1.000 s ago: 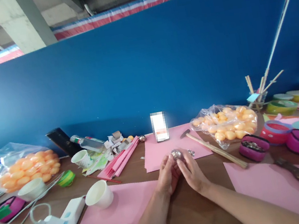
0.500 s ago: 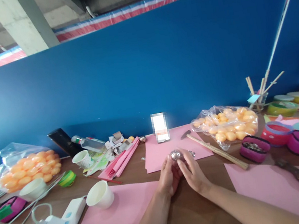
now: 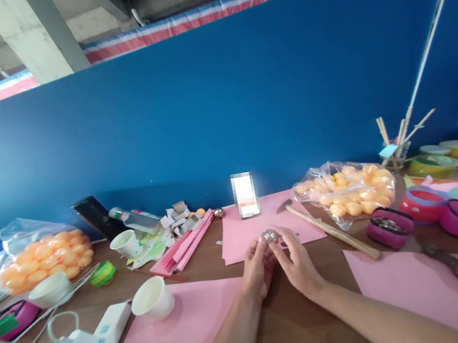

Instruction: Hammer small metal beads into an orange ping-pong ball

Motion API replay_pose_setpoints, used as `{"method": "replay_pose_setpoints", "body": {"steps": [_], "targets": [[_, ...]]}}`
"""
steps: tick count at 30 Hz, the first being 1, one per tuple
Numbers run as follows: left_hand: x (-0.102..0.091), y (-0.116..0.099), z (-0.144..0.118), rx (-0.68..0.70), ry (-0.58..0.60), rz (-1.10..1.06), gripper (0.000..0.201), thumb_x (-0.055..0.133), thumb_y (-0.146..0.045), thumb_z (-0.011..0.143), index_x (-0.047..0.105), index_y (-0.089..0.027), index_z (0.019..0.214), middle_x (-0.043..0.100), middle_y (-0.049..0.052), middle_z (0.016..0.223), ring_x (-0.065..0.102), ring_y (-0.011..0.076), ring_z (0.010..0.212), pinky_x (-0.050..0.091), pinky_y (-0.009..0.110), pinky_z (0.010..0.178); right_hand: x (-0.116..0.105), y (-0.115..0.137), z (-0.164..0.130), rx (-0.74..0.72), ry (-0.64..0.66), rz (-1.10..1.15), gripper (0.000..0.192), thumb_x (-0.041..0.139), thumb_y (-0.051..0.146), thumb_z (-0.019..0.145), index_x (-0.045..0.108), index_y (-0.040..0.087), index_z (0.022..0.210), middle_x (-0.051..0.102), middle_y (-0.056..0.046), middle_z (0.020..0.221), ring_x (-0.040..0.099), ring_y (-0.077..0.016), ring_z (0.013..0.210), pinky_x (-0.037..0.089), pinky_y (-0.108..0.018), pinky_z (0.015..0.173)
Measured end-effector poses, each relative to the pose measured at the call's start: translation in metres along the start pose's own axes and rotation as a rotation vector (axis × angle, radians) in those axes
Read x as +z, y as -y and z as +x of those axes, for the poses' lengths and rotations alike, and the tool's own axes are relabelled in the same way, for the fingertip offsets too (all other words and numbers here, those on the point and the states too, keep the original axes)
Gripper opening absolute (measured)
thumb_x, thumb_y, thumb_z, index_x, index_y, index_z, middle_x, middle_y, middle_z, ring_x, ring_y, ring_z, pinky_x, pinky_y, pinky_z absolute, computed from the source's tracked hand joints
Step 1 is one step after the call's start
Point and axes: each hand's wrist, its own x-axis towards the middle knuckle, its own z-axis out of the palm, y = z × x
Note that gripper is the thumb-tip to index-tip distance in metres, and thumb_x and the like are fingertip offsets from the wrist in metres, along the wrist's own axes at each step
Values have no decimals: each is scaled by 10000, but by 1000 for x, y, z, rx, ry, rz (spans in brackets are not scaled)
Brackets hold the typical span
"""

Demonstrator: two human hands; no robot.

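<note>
At lower centre of the frame, our left hand (image 3: 256, 266) and right hand (image 3: 296, 263) pinch 1 small silver ball (image 3: 270, 236) between their fingertips, above the pink paper sheet (image 3: 239, 234).

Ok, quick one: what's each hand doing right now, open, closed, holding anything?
Left hand: closed on the small silver ball.
Right hand: closed on the same small silver ball.

Both forearms extend forward and converge at centre, bare to the elbow. The left hand (image 3: 257, 266) and right hand (image 3: 296, 263) meet at the fingertips, fingers curled inward, pinching together on 1 small item between them.
</note>
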Motion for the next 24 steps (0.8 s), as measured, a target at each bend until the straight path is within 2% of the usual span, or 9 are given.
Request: {"method": "replay_pose_setpoints", "body": {"steps": [12, 18, 24], "targets": [[-4, 4, 1, -59, 9, 31, 344, 505, -402, 775, 613, -98, 894, 660, 120, 854, 621, 190, 772, 460, 321, 761, 1, -2, 0, -34, -39, -23, 336, 415, 269, 843, 455, 220, 1173, 523, -80, 1134, 476, -209, 1048, 422, -400, 888], [-3, 3, 0, -45, -2, 81, 296, 556, -355, 749, 622, -90, 864, 665, 115, 787, 629, 185, 714, 469, 302, 721, 1, -1, 0, -86, -28, -51, 353, 419, 236, 835, 452, 234, 1187, 534, -79, 1127, 476, -216, 1053, 391, -430, 915], [-3, 4, 0, -46, -23, 80, 319, 525, -374, 765, 623, -86, 858, 665, 116, 788, 626, 189, 740, 462, 310, 749, 3, -4, -2, -39, 3, -46, 420, 457, 251, 821, 393, 227, 1235, 508, -83, 1166, 465, -211, 1077, 406, -405, 909]]}}
